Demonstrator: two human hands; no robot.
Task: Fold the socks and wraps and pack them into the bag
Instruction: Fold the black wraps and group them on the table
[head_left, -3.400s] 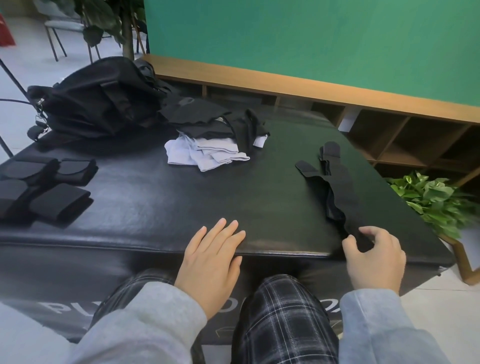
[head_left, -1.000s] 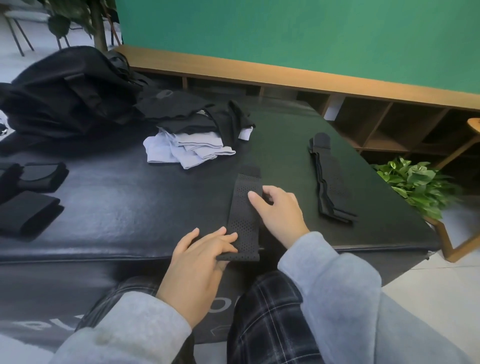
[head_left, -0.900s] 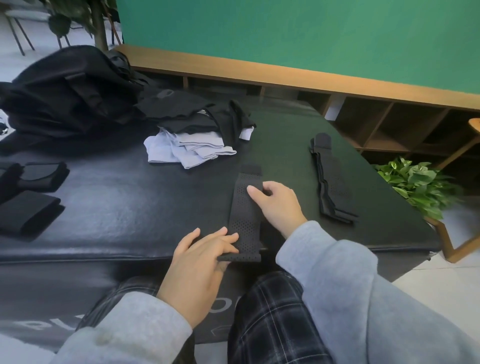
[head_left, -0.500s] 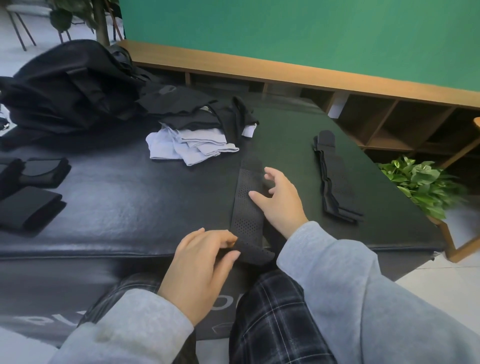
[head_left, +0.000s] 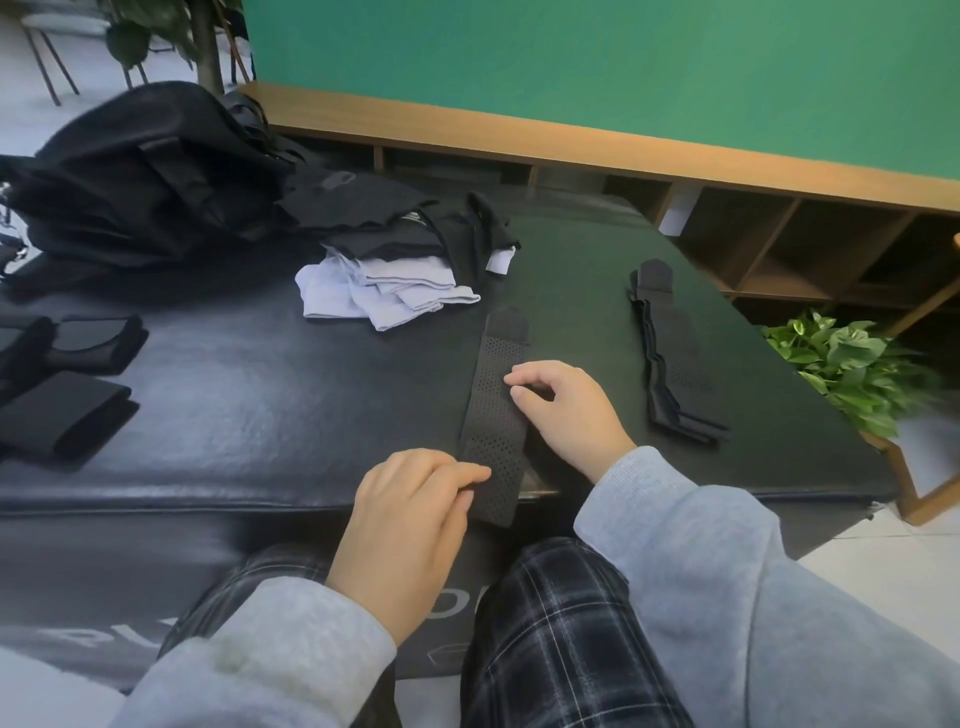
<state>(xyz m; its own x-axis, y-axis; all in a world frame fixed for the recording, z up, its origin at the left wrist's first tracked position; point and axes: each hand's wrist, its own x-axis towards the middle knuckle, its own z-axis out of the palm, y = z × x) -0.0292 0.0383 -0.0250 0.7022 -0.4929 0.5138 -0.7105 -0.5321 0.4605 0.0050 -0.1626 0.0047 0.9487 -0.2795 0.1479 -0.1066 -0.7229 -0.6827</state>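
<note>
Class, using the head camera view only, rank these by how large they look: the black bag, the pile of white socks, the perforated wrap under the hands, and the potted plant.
1. black bag
2. potted plant and pile of white socks: too alike to separate
3. perforated wrap, narrow, though nearest the camera, which flatters it

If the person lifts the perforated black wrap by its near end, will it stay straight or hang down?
The wrap will probably hang down: its near end already droops over the table edge by the left hand. It looks thin and perforated, so likely light. It should not roll, lying flat under the right hand.
</note>
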